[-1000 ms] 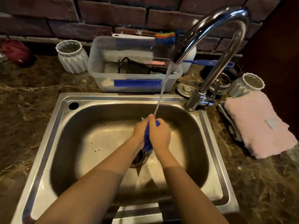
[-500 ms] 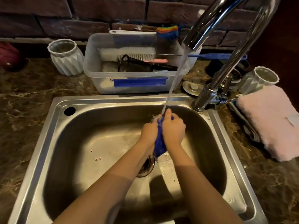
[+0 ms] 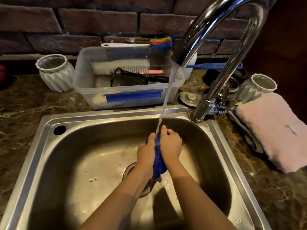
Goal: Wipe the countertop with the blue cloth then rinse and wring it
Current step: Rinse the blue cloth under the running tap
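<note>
The blue cloth [image 3: 159, 165] is bunched between both hands over the steel sink [image 3: 93, 156], above the drain. My left hand [image 3: 146, 151] grips its left side and my right hand [image 3: 171, 145] grips its right side, fingers curled round it. A stream of water from the chrome tap [image 3: 216, 90] lands on the cloth's top between my hands. Most of the cloth is hidden by my hands; a wet end hangs below them.
A clear plastic tub [image 3: 127, 90] with brushes stands behind the sink. White ribbed pots sit at back left [image 3: 55, 72] and right [image 3: 259, 87]. A folded pink towel [image 3: 275, 130] lies on the brown marble countertop [image 3: 20, 107] to the right. A brick wall is behind.
My hands have stayed together under the stream with the cloth between them. The view has moved closer to the sink and tap, and more cloth hangs below my hands.
</note>
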